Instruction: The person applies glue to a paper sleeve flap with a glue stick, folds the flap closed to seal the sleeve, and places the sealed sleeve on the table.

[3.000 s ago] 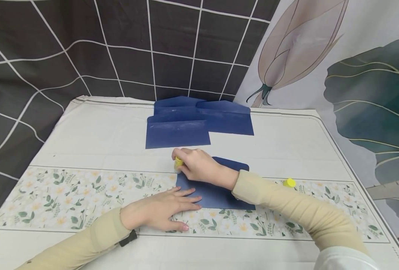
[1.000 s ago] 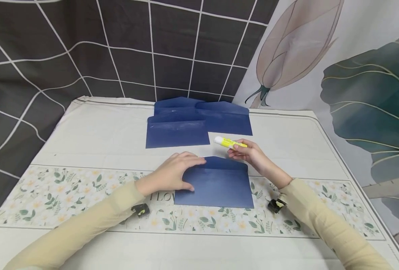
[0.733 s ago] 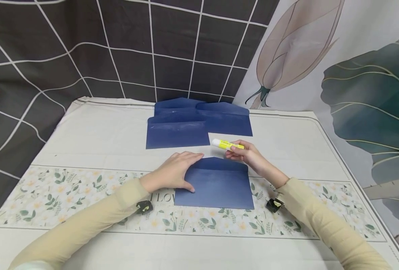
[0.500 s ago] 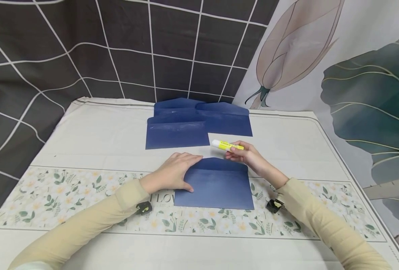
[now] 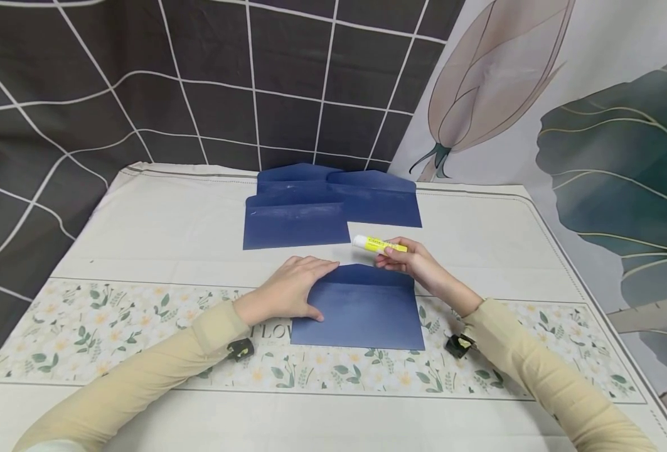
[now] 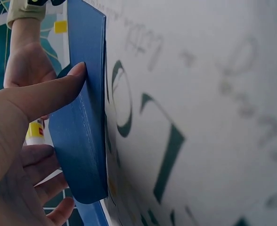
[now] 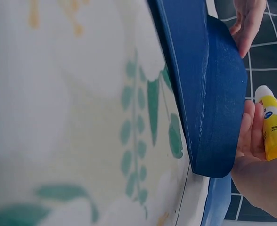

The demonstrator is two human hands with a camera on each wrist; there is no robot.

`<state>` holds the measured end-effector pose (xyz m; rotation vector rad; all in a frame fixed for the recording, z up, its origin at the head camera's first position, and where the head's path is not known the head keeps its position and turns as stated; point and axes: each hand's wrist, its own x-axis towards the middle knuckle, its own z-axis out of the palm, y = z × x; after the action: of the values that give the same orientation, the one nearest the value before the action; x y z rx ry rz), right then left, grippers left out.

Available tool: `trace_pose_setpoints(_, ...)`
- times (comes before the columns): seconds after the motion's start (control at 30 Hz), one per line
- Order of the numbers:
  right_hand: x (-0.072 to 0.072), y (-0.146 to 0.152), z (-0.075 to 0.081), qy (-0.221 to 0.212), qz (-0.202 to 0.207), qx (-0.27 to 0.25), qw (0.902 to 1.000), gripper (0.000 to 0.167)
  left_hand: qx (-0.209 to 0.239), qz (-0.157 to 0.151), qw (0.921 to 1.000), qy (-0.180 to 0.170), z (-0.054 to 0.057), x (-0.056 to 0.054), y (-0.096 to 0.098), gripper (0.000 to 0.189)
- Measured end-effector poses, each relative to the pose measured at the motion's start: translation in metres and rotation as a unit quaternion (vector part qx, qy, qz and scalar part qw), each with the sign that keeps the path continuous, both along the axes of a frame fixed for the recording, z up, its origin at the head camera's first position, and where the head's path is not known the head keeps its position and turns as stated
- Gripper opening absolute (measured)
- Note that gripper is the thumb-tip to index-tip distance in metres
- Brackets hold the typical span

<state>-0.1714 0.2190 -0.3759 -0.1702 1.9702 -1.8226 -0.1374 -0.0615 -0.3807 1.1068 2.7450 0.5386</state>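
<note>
A dark blue envelope [image 5: 361, 314] lies flap up on the cloth in the middle of the head view. My left hand [image 5: 288, 289] is at its left side, fingers fairly straight toward the flap's corner. The thumb [image 6: 68, 89] overlaps the envelope's face in the left wrist view. Beyond the flap's right part, my right hand [image 5: 415, 260] holds a yellow glue stick [image 5: 378, 243] raised and roughly level, its white end pointing left. The right wrist view shows fingers around the glue stick [image 7: 272, 125]. A small yellow cap [image 6: 61, 27] shows near the right sleeve, hidden in the head view.
Several blue envelopes overlap at the table's back edge, the front one [image 5: 296, 226] just beyond my left hand. A flower-printed band crosses the white tablecloth [image 5: 158, 414]. A dark grid-patterned curtain [image 5: 197, 107] hangs behind.
Three seconds ago the glue stick was down at the envelope's left edge; my right hand has lifted it to the right. My left hand moved up from the lower left corner. Both are nearly still lately.
</note>
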Motion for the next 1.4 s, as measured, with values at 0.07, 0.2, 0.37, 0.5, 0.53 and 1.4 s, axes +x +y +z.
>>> trace_pose_setpoints(0.07,0.001,0.0,0.001,-0.003,0.0,-0.001,1.0,0.014,0.004,0.0,1.0,0.002,0.0,0.0,0.0,0.103)
trace_pose_setpoints(0.2,0.002,0.0,0.002,-0.009,0.001,-0.002,1.0,0.017,0.011,0.003,0.9999,-0.003,0.0,0.002,0.0,0.101)
trace_pose_setpoints(0.37,0.006,-0.001,0.003,-0.013,0.006,-0.001,0.9999,0.017,0.018,0.011,0.9997,-0.013,0.002,0.008,0.002,0.094)
trace_pose_setpoints(0.5,0.01,-0.001,0.003,-0.019,0.012,0.001,0.9998,0.015,0.019,0.012,0.9995,-0.019,0.004,0.015,0.005,0.084)
trace_pose_setpoints(0.53,0.011,-0.001,0.003,-0.022,0.012,0.001,0.9997,0.014,0.019,0.011,0.9996,-0.018,0.004,0.016,0.006,0.081)
trace_pose_setpoints(1.4,0.033,-0.015,-0.008,-0.06,0.018,0.041,0.9972,0.036,-0.073,-0.098,0.9909,0.057,0.001,0.034,0.017,0.057)
